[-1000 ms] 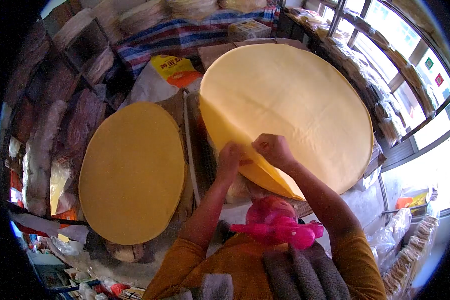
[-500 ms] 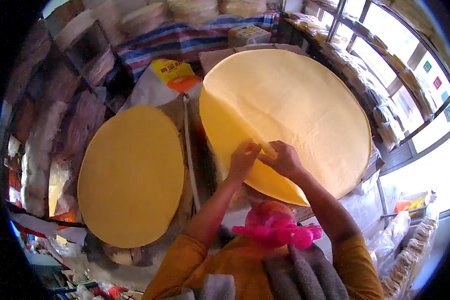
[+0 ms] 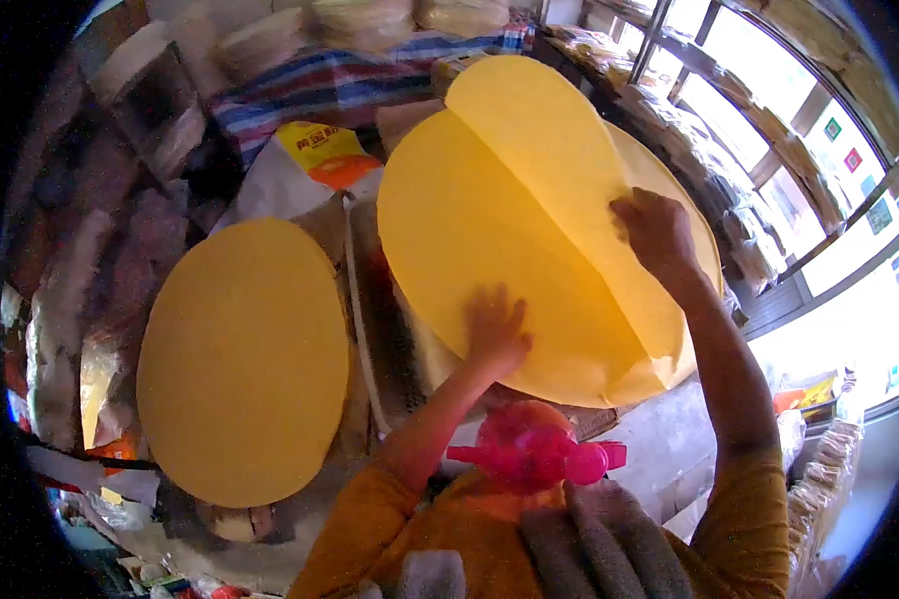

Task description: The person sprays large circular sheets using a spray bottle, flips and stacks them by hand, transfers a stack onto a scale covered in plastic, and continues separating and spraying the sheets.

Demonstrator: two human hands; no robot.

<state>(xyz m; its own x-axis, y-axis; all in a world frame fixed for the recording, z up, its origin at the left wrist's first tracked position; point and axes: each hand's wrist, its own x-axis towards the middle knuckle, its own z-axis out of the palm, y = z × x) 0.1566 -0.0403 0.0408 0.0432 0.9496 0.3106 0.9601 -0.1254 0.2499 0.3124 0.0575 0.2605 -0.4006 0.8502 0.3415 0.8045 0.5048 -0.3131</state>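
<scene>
A large, thin, round yellow sheet (image 3: 539, 135) is lifted off the stack and folded over toward the right. Its raised edge is in my right hand (image 3: 657, 232), whose fingers are closed on it. Beneath lies another smooth yellow round (image 3: 445, 210), uncovered on its left side. My left hand (image 3: 499, 331) rests palm down near the front edge of this lower round, fingers spread and slightly blurred. A small crumpled bit shows at the front end of the fold. To the left lies a second yellow round pile (image 3: 245, 364), with no hand on it.
Behind the rounds stands a white bag with a yellow and orange label (image 3: 320, 150). Striped cloth (image 3: 350, 80) covers the back, with wrapped round stacks above it. Racks of packed goods (image 3: 714, 165) line the window side. A pink object (image 3: 534, 449) hangs at my chest.
My hands have parted from the front edge. The right moved up and right, drawing the top sheet over and exposing the round below, while the left moved slightly down and opened flat.
</scene>
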